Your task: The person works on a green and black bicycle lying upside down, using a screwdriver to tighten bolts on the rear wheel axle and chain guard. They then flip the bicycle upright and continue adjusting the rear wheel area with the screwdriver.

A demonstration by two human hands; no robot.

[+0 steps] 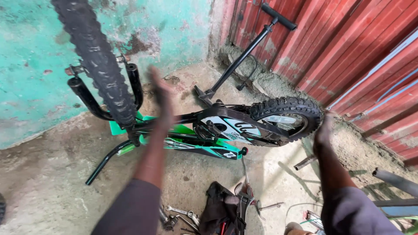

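Note:
A small green and black child's bicycle (pixel 204 146) rests upside down on the concrete floor, its front wheel (pixel 98 56) up at the left and its rear wheel (pixel 287 117) at the right. My left hand (pixel 162 102) is raised over the frame near the front fork, blurred, fingers stretched out and holding nothing. My right hand (pixel 324 130) rests against the knobbly tyre of the rear wheel at its right side; its fingers are hidden behind the tyre.
A black floor pump (pixel 244 56) leans against the red corrugated metal wall (pixel 348 48). Wrenches (pixel 180 213), a dark cloth (pixel 220 204) and other tools lie on the floor near me. A metal pipe (pixel 396 180) lies at the right. The turquoise wall (pixel 35 65) stands behind.

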